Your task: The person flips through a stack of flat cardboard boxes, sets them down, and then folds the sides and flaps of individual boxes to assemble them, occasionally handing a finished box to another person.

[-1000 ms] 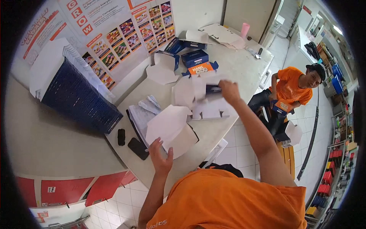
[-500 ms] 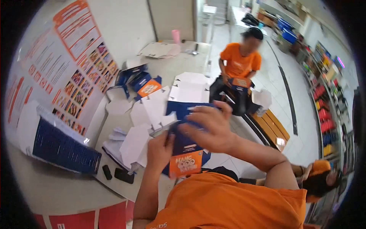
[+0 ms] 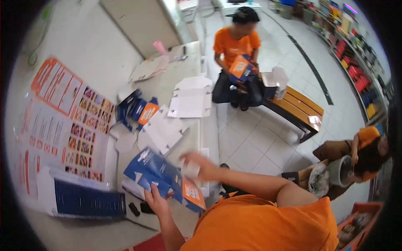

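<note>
The blue carton (image 3: 169, 175), with its orange printed panel toward the wearer, tilts just in front of the orange shirt (image 3: 259, 224) and over the near part of the table (image 3: 178, 71); whether its underside touches the tabletop cannot be told. The left hand (image 3: 158, 203) grips the carton's near edge, fingers closed on the board. The right hand (image 3: 203, 166) is at the carton's far side, blurred, fingers partly curled by a white patch that may be a flap; whether it grips that patch cannot be told. Good handling here would likely mean a steady but light left hold, since thin board dents under a hard pinch, with the right fingers pressing along a crease rather than mid-panel, so that each panel bends straight and square. Resting the carton on something firm would probably help against twisting. Beyond the carton lie flat white boards (image 3: 191, 98), one near it and one farther off, and, toward the wall from these, blue boxes (image 3: 130, 106). On the carton's wall side, nearer the wearer, stands a stack of blue boards (image 3: 90, 200); elbow room there looks tight.
</note>
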A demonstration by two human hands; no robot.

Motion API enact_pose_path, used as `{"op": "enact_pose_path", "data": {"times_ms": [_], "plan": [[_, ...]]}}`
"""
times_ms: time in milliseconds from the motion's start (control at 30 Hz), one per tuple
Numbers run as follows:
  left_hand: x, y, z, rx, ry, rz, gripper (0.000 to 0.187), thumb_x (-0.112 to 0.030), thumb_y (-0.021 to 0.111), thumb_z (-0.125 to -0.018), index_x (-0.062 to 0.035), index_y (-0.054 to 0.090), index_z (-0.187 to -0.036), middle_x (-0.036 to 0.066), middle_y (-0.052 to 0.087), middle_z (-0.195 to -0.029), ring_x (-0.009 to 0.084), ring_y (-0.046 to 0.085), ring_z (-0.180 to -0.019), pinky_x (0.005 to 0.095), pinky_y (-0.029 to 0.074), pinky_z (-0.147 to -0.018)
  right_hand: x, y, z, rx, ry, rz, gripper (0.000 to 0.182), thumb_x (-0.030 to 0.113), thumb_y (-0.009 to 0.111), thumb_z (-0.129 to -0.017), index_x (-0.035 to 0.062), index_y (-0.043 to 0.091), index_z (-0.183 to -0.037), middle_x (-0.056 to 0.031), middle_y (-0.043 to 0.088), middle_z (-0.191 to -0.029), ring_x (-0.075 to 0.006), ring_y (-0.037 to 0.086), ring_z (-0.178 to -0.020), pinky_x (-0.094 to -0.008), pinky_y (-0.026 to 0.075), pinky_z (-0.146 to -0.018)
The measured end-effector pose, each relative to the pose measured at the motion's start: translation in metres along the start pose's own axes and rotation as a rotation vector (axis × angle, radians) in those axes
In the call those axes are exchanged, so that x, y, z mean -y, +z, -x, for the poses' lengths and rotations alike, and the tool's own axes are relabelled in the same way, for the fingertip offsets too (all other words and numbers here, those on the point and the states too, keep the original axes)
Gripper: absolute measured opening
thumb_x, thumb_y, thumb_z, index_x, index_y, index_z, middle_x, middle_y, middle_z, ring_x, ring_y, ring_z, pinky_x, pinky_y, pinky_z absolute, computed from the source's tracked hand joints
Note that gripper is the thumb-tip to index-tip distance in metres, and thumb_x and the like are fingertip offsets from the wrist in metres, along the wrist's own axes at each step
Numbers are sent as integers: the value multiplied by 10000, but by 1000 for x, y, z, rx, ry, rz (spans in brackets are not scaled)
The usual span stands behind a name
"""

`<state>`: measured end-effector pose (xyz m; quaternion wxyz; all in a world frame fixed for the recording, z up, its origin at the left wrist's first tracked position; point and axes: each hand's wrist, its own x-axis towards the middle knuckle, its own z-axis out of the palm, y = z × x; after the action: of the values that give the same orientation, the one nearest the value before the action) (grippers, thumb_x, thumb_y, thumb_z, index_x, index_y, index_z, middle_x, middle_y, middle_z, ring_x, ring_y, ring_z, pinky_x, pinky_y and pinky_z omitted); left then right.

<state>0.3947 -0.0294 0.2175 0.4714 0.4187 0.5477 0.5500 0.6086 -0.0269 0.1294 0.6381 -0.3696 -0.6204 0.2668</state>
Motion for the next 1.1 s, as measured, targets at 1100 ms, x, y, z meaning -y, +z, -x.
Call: {"op": "enact_pose_path", "data": {"times_ms": [1100], "plan": [[54,231,94,1448,33,-455,161,17,777,-849,-78,653,-889,26,684,-808,109,623,-777,275,482,-708,162,-249,142,277,528,476,261,237,668,-944,24,585,-1069,-238,658,-953,-466,633,-892,-514,489,-782]]}}
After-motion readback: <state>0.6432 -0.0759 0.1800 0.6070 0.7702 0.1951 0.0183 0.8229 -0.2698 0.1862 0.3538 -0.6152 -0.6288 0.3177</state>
